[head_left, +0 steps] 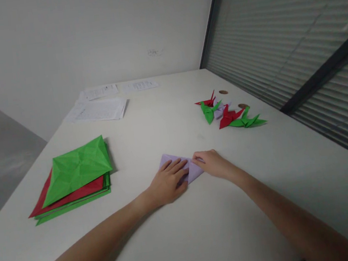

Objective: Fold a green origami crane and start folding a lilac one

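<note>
A folded sheet of lilac origami paper lies on the white table in front of me, partly covered by both hands. My left hand rests flat on its left part, fingers stretched out and slightly apart. At the paper's right side, my right hand has its fingers curled in a pinch on the edge. A crease or fold line runs down the paper between the two hands. The part under my left palm is hidden.
A stack of green and red paper squares sits at the left. Several folded paper cranes in red, green and lilac stand at the right, near two round holes by the window blinds. Printed sheets lie toward the back left.
</note>
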A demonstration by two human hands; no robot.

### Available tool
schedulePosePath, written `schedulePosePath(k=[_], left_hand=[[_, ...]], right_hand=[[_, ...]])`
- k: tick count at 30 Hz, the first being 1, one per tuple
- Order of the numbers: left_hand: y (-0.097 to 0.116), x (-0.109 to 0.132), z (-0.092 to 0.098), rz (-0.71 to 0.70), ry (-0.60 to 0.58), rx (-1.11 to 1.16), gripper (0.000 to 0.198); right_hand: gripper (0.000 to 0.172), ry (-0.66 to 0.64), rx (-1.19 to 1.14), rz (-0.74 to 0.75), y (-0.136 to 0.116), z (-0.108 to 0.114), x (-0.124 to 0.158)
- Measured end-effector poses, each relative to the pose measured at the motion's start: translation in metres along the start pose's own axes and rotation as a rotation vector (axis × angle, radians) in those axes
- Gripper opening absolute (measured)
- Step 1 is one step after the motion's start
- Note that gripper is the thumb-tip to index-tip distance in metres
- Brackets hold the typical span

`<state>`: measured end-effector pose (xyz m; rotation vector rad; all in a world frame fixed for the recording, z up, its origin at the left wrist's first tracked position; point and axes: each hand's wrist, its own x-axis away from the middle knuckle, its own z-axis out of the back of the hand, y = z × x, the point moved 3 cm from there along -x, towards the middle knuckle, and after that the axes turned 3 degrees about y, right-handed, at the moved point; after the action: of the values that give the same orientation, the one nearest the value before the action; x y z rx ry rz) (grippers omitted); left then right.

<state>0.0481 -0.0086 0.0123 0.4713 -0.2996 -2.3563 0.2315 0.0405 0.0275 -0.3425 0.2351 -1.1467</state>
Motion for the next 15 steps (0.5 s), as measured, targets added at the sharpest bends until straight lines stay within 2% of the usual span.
schedulePosePath(k=[3, 9, 15], left_hand=[[0.0, 0.0, 0.0, 0.004, -0.006, -0.007, 0.037], [-0.003, 0.0, -0.002, 0.014, 0.0, 0.009, 0.037], [-0.006, -0.001, -0.004, 0.032, 0.005, 0.052, 0.036]], right_hand=[[0.017, 0.032, 0.067, -0.043, -0.003, -0.003, -0.001], [0.014, 0.216, 0.117, -0.056, -0.003, -0.018, 0.007], [0.015, 0.254, 0.179, -0.037, -0.003, -0.02, 0.007]])
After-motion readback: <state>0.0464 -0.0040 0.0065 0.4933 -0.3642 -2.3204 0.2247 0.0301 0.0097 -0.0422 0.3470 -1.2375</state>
